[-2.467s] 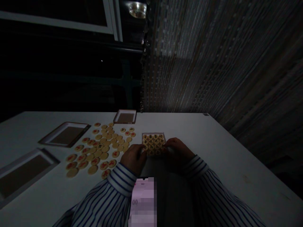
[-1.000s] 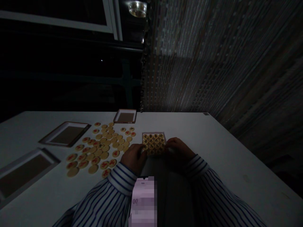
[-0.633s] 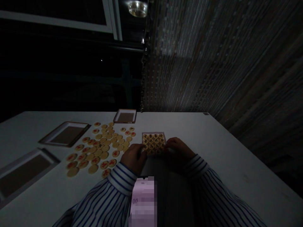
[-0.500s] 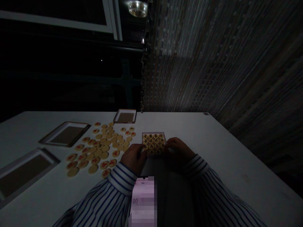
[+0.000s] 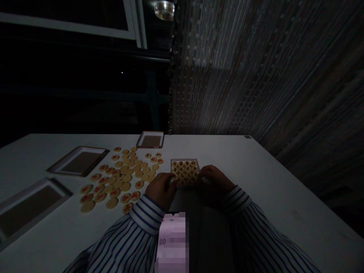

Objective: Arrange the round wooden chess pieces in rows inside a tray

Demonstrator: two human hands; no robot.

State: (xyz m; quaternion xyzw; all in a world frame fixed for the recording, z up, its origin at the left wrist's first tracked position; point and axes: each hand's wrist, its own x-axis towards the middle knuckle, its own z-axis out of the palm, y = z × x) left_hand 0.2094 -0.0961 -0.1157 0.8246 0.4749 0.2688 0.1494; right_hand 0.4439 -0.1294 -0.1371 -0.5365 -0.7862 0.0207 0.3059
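Observation:
A small shallow box [image 5: 184, 159] lies on the table, filled with rows of round xiangqi pieces [image 5: 187, 169] whose black characters face up. My left hand [image 5: 161, 189] is closed at the box's left side, thumb and fingertips on its edge. On the other side, my right hand [image 5: 216, 179] is closed at the right edge, its lower fingers lost in shadow. To the left of the box, many loose xiangqi pieces [image 5: 125, 186] are spread about, some face down and others showing red or black characters.
Shallow trays stand on the white table [image 5: 273, 197]: one tray [image 5: 150, 133] at the back, another [image 5: 82, 172] at left, and a third [image 5: 5, 242] nearer me. A lit phone-like screen [image 5: 170, 231] is below my hands. A bead curtain [image 5: 216, 87] hangs behind the table.

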